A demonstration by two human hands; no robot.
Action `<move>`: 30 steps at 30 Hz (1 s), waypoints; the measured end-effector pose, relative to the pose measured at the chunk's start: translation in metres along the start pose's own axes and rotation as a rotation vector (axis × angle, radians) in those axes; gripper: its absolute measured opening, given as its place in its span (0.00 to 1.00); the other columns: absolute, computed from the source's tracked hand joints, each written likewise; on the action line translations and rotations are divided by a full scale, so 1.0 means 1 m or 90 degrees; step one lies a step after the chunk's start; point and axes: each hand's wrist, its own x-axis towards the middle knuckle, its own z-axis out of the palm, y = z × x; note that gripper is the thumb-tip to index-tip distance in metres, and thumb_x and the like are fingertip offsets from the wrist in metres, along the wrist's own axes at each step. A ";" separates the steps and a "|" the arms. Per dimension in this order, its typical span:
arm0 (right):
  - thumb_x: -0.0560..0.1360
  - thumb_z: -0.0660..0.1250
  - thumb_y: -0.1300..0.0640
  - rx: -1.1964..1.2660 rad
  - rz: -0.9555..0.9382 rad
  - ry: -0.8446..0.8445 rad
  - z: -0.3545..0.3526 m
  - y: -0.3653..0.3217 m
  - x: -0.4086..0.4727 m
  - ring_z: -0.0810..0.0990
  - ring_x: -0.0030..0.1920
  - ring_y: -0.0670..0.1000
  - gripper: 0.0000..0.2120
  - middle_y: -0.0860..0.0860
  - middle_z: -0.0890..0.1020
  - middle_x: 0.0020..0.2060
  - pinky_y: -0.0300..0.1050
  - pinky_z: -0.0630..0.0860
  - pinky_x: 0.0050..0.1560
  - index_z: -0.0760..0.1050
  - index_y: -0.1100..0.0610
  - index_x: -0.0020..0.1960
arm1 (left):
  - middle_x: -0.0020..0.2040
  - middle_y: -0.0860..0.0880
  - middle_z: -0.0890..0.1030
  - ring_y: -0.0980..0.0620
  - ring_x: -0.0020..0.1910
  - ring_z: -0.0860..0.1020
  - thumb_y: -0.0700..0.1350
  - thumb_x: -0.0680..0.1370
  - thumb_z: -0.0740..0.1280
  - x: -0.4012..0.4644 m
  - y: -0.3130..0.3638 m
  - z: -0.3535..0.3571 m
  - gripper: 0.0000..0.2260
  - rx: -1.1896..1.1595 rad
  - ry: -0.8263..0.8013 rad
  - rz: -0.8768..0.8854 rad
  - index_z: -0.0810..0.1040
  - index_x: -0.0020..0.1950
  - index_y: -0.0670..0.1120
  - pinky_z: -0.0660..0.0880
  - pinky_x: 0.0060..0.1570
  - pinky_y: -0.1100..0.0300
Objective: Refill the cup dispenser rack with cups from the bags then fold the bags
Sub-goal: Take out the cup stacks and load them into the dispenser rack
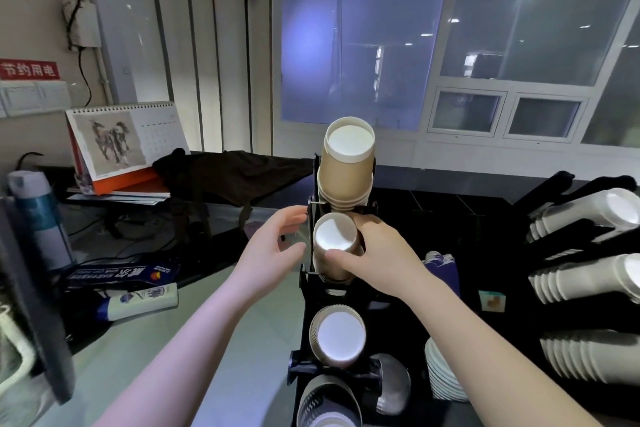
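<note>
A black cup dispenser rack [304, 291] stands in the middle of the counter with paper cup stacks in its slots, bottoms facing me. The top slot holds a tan stack [346, 170]. My right hand [377, 253] grips the brown stack [334, 246] in the second slot, thumb on its near side. My left hand [273, 246] hovers beside the rack's left edge with fingers loosely spread, holding nothing. Lower slots hold a ribbed stack [337, 340] and a dark patterned stack [329, 406]. No bag is clearly in view.
A second black rack [588, 243] at right carries several white cup stacks. A pile of white lids [445, 378] sits beside the main rack. At left lie a desk calendar [121, 142], a dark cloth [235, 177], a spray can [38, 218] and a lotion tube [138, 300].
</note>
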 end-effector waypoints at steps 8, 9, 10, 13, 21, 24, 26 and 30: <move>0.65 0.73 0.42 0.176 0.010 0.239 -0.029 0.012 0.007 0.75 0.44 0.39 0.12 0.42 0.78 0.43 0.29 0.68 0.40 0.75 0.44 0.43 | 0.61 0.60 0.74 0.69 0.59 0.72 0.43 0.73 0.70 0.013 -0.002 0.002 0.25 -0.035 0.046 0.021 0.67 0.67 0.59 0.72 0.59 0.64; 0.64 0.75 0.44 0.167 0.002 0.270 -0.032 0.012 0.012 0.75 0.44 0.40 0.15 0.42 0.76 0.44 0.30 0.68 0.41 0.73 0.44 0.45 | 0.61 0.60 0.73 0.69 0.59 0.72 0.44 0.73 0.71 0.018 -0.003 0.003 0.27 -0.033 0.049 0.017 0.66 0.68 0.59 0.71 0.57 0.66; 0.64 0.76 0.47 0.160 -0.010 0.269 -0.035 0.012 0.019 0.74 0.46 0.40 0.19 0.42 0.75 0.46 0.32 0.68 0.43 0.71 0.45 0.49 | 0.62 0.60 0.72 0.68 0.59 0.72 0.45 0.72 0.73 0.023 -0.002 0.004 0.29 -0.028 0.047 0.012 0.65 0.69 0.58 0.71 0.56 0.67; 0.61 0.79 0.49 0.147 -0.024 0.189 -0.038 0.008 0.041 0.73 0.57 0.45 0.35 0.45 0.73 0.56 0.38 0.68 0.52 0.67 0.46 0.64 | 0.62 0.60 0.70 0.64 0.61 0.71 0.47 0.71 0.75 0.042 0.003 0.006 0.34 -0.003 -0.002 0.014 0.62 0.72 0.57 0.68 0.55 0.69; 0.55 0.81 0.48 0.143 -0.035 0.138 -0.024 0.010 0.079 0.74 0.59 0.49 0.47 0.44 0.73 0.60 0.42 0.70 0.50 0.60 0.42 0.68 | 0.60 0.60 0.75 0.69 0.57 0.74 0.42 0.68 0.78 0.082 0.012 0.015 0.34 -0.027 -0.103 0.080 0.64 0.65 0.59 0.69 0.49 0.77; 0.56 0.79 0.46 0.230 -0.030 0.122 -0.021 0.012 0.078 0.74 0.54 0.44 0.46 0.39 0.74 0.54 0.34 0.70 0.45 0.57 0.35 0.66 | 0.60 0.60 0.74 0.69 0.56 0.74 0.42 0.66 0.79 0.087 0.005 0.023 0.35 -0.026 -0.061 0.099 0.64 0.65 0.57 0.70 0.48 0.77; 0.57 0.80 0.46 0.261 -0.028 0.130 -0.021 0.012 0.077 0.75 0.54 0.44 0.43 0.38 0.74 0.54 0.33 0.70 0.46 0.60 0.36 0.65 | 0.60 0.58 0.73 0.68 0.56 0.73 0.47 0.65 0.80 0.089 0.003 0.025 0.34 -0.007 -0.039 0.084 0.65 0.64 0.58 0.69 0.47 0.77; 0.56 0.80 0.43 0.285 -0.031 0.183 -0.026 0.007 0.074 0.76 0.55 0.43 0.38 0.39 0.76 0.55 0.37 0.72 0.48 0.61 0.32 0.58 | 0.59 0.65 0.73 0.72 0.56 0.71 0.55 0.63 0.79 0.091 -0.003 0.024 0.33 0.020 -0.047 0.073 0.64 0.60 0.67 0.68 0.47 0.78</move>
